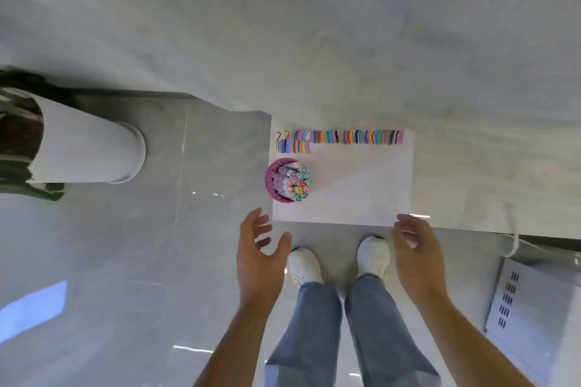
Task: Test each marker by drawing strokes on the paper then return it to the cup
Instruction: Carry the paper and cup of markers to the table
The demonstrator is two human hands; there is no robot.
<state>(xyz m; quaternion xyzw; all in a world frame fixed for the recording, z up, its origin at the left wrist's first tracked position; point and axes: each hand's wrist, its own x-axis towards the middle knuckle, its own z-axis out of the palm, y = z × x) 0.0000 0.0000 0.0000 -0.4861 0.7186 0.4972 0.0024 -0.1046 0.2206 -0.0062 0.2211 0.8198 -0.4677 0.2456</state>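
A white sheet of paper (355, 185) lies at the near corner of a pale marble table (345, 56). Rows of coloured strokes (339, 138) run along its far edge. A pink cup (273, 181) stands on the paper's left side, packed with several capped markers (297, 184). My left hand (259, 251) hovers just below the table's near edge, fingers spread, holding nothing. My right hand (416, 248) is open too, with its fingertips at the paper's near right corner.
A white cylindrical planter (91, 148) with a green plant stands on the grey tiled floor to the left. A white perforated box (534, 308) and a cable (514, 236) sit at the lower right. My white shoes (338, 261) and jeans show below the hands.
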